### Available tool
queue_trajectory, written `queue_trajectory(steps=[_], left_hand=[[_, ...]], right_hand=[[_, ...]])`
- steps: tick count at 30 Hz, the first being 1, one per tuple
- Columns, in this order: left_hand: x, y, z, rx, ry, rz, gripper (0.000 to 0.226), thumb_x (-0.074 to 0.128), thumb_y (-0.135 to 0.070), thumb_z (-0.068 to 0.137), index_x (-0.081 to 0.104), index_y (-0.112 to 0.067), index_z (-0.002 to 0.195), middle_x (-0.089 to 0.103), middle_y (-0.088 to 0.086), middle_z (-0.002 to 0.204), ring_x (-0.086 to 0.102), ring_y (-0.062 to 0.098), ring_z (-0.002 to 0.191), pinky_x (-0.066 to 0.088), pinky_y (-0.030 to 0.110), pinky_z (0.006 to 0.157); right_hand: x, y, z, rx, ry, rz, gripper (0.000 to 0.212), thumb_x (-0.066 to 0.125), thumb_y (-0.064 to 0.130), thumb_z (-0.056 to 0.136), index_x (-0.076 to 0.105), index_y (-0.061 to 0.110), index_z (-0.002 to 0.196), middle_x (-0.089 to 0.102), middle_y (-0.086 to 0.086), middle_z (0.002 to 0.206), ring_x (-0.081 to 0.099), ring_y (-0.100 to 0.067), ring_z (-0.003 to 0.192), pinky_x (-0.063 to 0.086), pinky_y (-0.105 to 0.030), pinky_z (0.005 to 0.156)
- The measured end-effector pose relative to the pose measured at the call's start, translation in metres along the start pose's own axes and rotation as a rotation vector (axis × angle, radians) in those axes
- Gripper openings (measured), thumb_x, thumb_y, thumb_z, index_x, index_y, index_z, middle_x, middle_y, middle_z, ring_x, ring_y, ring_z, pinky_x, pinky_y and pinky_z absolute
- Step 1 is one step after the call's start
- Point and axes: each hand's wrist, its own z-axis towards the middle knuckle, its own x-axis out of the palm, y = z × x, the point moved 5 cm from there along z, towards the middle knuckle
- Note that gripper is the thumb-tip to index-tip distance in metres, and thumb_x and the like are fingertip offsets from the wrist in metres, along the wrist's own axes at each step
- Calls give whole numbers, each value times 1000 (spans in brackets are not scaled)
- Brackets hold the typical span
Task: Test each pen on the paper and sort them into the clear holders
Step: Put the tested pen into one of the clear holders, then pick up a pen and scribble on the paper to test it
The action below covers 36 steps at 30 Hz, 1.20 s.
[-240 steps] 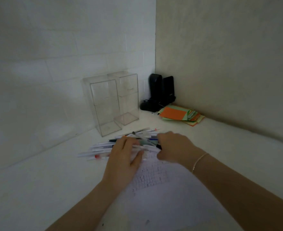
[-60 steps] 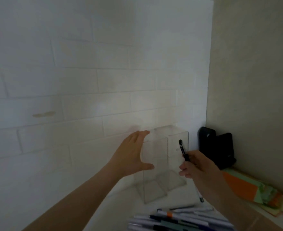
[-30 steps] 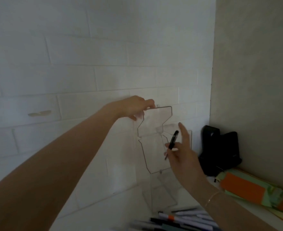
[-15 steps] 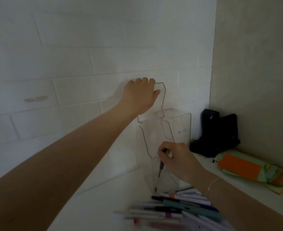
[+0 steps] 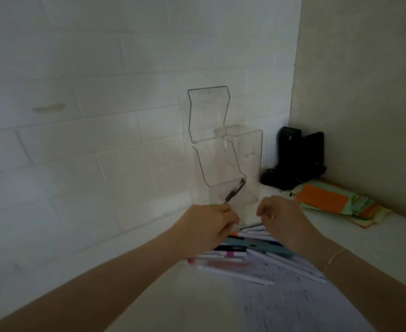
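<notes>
A dark pen (image 5: 235, 194) leans inside the near tall clear plastic holder (image 5: 223, 188), its hinged lid (image 5: 208, 113) propped open for sorting. Both the left hand (image 5: 206, 226) and right hand (image 5: 281, 218) hover loosely curled, empty, above the heap of mixed pens (image 5: 250, 252) beside scribbled white paper (image 5: 300, 303) on the bench.

Two clear holders (image 5: 223, 164) stand far against the wall; a pen pile (image 5: 252, 250) lies near, on paper (image 5: 293, 305).

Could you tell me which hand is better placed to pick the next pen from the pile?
Probably the right hand: empty, loosely curled, just above the pen pile, with the paper beneath its forearm.
</notes>
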Motion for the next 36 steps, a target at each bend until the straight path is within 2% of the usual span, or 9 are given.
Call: queue_trajectory(steps=[4,9,12,14,18,22,26,32,36], left_hand=[[41,-2,-9,-176,199,-96,30,42,-28,96,60,-28,119,59,-5,110,57,16,101,50,35,75],[39,-7,-3,-151,147,-55,29,49,-30,91,63,-26,117,58,-1,106,55,17,101,48,33,73],[34,-17,1,-36,122,14,28,46,-29,84,67,-18,98,61,3,95,60,24,87,50,34,65],[25,-22,2,-1,33,-7,23,46,-28,79,64,-14,85,62,5,83,61,26,73,48,32,59],[-1,-14,2,-155,-151,-316,13,61,-21,84,58,-21,96,66,-3,86,62,17,74,51,33,70],[-20,-10,3,-427,-291,-1050,36,70,-18,83,51,-27,112,63,-3,104,64,8,89,54,23,79],[-15,-20,6,-445,-31,-1054,41,64,-42,85,51,-28,122,60,-8,115,59,7,104,50,26,87],[-25,-51,1,-277,50,-935,14,45,-32,98,54,-25,106,61,-8,81,55,-3,65,45,14,62],[-20,-55,-9,-242,-20,-794,33,43,-43,96,58,-15,87,61,4,71,54,7,62,43,25,61]], right_hand=[[27,-20,-19,2,196,-250,20,52,3,84,63,18,88,46,0,90,52,-20,92,35,-24,74],[29,-9,-32,-102,138,-323,20,55,14,85,69,14,101,47,0,94,51,-22,100,35,-26,78],[31,-3,-35,-139,171,-430,21,55,21,86,64,16,105,50,-2,102,47,-19,103,30,-28,77],[28,3,-37,-195,114,-474,12,61,23,83,59,17,94,53,-1,98,49,-20,95,27,-29,71],[11,19,-37,-316,-3,-539,14,68,19,77,54,16,78,57,-3,77,54,-25,74,26,-28,63],[-33,37,-31,-110,-190,-24,9,58,19,88,53,13,84,52,0,74,50,-14,63,33,-21,53],[-42,36,-34,299,-130,993,16,56,7,90,52,7,74,61,-11,69,56,-18,56,50,-19,50],[-30,45,-52,315,40,999,22,64,4,83,48,6,68,63,-18,66,61,-24,58,53,-31,56],[-25,47,-63,360,115,1006,13,67,8,83,57,-1,79,68,-24,80,69,-27,66,57,-31,54]])
